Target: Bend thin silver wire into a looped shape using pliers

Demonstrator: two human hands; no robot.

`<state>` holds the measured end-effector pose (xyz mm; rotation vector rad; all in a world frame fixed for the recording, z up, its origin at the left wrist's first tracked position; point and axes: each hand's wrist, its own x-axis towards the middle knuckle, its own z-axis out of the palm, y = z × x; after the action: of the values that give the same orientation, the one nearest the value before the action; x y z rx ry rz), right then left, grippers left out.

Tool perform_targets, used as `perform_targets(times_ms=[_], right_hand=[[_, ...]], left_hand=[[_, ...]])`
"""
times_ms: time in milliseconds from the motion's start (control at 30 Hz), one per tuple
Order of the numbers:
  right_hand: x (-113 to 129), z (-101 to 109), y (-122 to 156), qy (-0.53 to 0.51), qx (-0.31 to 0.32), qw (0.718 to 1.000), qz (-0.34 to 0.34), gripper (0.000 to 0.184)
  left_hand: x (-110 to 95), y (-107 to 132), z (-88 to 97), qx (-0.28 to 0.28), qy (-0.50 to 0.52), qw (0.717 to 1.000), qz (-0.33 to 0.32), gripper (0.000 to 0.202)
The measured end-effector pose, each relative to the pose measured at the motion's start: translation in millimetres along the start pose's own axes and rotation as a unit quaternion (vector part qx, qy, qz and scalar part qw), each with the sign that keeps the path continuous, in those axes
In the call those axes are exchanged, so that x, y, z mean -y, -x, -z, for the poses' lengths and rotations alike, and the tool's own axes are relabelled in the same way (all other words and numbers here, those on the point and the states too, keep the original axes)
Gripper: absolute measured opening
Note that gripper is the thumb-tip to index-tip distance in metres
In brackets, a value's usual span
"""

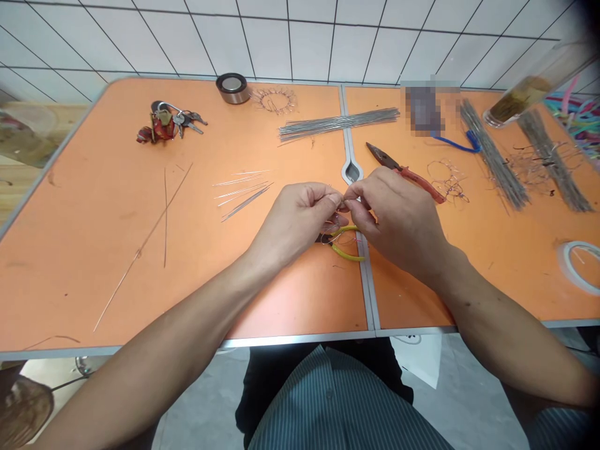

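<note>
My left hand (300, 215) and my right hand (394, 215) meet above the middle of the orange table (94, 250). Both pinch a small piece of thin wire (344, 199) between thumb and fingertips. Under the hands lies a small yellow-handled tool (347, 251), partly hidden. A few short cut wires (241, 190) lie just left of my left hand. Red-handled pliers (407, 175) rest on the table behind my right hand.
A long bundle of straight wires (337, 123) lies at the back centre, more bundles (497, 159) at the right. A key bunch (166, 122), a tape roll (232, 87), a coiled wire ring (274, 99), a white tape ring (581, 265) and loose long wires (154, 225) are also on the table.
</note>
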<state>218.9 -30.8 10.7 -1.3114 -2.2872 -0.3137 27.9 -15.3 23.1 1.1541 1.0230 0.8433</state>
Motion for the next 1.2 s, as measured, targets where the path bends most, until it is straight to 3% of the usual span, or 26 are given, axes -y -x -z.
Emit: perform_targets(times_ms=[200, 633, 1200], right_hand=[[0.6, 1.5, 0.0, 0.0, 0.005, 1.0, -0.008, 0.025], [-1.3, 0.8, -1.7, -0.021, 0.012, 0.999, -0.038, 0.023], [1.3, 0.9, -3.7, -0.076, -0.004, 0.995, -0.064, 0.016]], left_hand=[[-1.0, 1.7, 1.8, 0.012, -0.015, 1.0, -0.007, 0.03], [2.3, 2.1, -2.7, -0.041, 0.013, 0.999, -0.029, 0.02], [2.3, 4.5, -3.3, -0.05, 0.013, 0.998, -0.035, 0.022]])
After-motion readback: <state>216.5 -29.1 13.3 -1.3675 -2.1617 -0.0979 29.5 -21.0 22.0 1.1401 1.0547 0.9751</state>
